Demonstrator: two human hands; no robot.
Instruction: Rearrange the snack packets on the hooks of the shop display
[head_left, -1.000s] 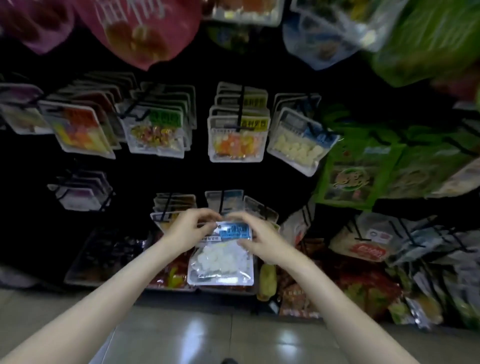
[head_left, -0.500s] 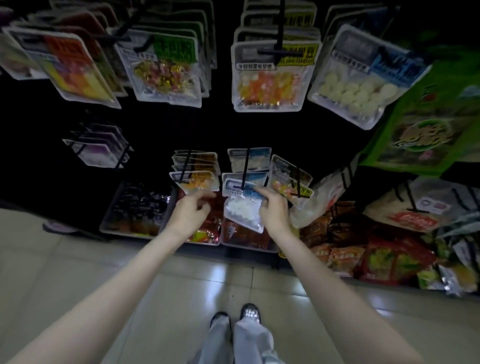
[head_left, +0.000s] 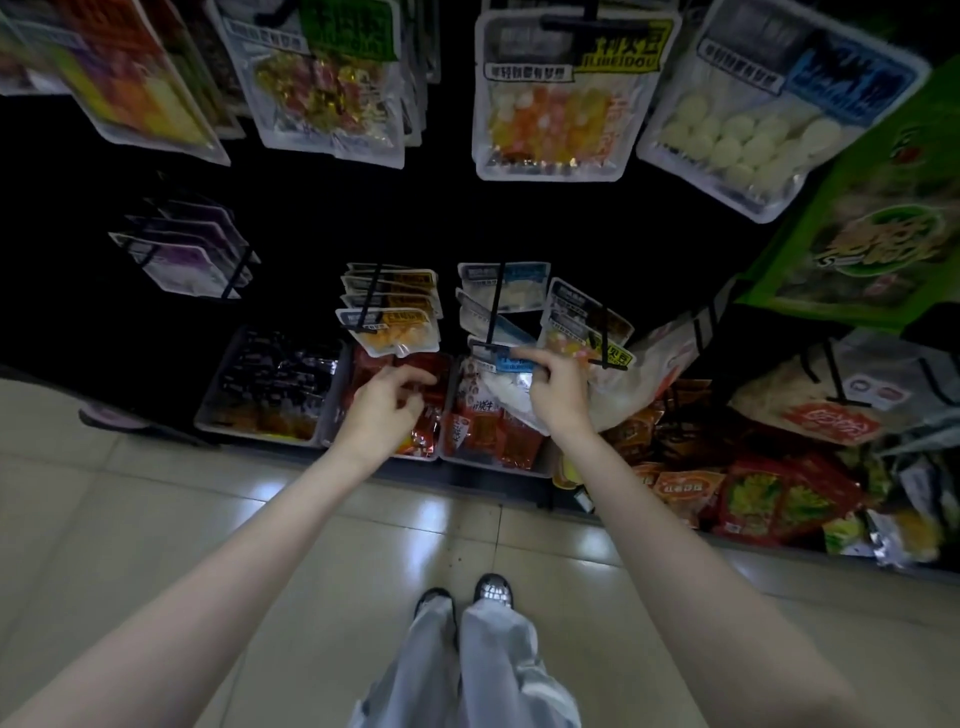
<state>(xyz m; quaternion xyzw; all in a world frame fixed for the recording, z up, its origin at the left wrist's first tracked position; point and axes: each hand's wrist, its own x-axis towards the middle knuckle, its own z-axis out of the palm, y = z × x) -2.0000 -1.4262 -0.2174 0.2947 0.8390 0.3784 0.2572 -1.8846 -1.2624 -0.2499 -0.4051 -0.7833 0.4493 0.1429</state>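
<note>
R hand (head_left: 558, 387) fingers pinching blue packet (head_left: 511, 364) at hook (head_left: 492, 312) tip, seating it; L hand (head_left: 387, 402) hanging loose, empty. Next, probably: pushing packet back along hook.

Both forearms are bare from the bottom corners of the frame up to the wrists, with no sleeve, watch or ring showing on the left hand (head_left: 387, 405) or the right hand (head_left: 558, 392). At bottom centre, loose pale grey trousers (head_left: 467, 670) fall in soft folds. Below their hems sit dark shoes (head_left: 491, 590), the one to the right in the frame catching a pale sheen.
</note>
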